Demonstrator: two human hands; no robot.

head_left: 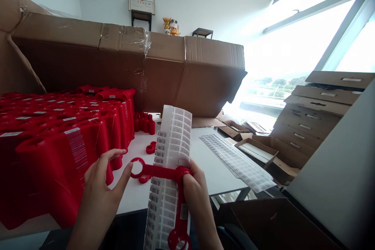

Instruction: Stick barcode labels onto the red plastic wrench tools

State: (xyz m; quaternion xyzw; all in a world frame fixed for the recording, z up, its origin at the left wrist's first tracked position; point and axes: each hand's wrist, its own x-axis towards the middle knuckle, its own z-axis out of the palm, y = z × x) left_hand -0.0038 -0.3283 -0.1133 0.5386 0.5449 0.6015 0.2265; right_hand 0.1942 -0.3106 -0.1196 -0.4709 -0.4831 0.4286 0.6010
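My right hand (195,187) is closed around a red plastic piece (162,172) with ring-shaped ends, and around a sheet of barcode stickers (177,136). The sheet stands tilted behind the red piece, with barcodes down its left side and bare backing on much of the rest. One arm of the red piece points left, the other down, where it bears a pale label (184,211). My left hand (102,181) is open, thumb and forefinger apart, its thumb tip close to the left ring. Nothing shows between those fingers.
Tall stacks of labelled red pieces (73,148) fill the left of the white table (205,156). Small red rings (150,147) lie beyond my hands. More sticker sheets (237,160) lie at right. A large cardboard box (164,74) stands behind; cartons (307,121) are stacked by the window.
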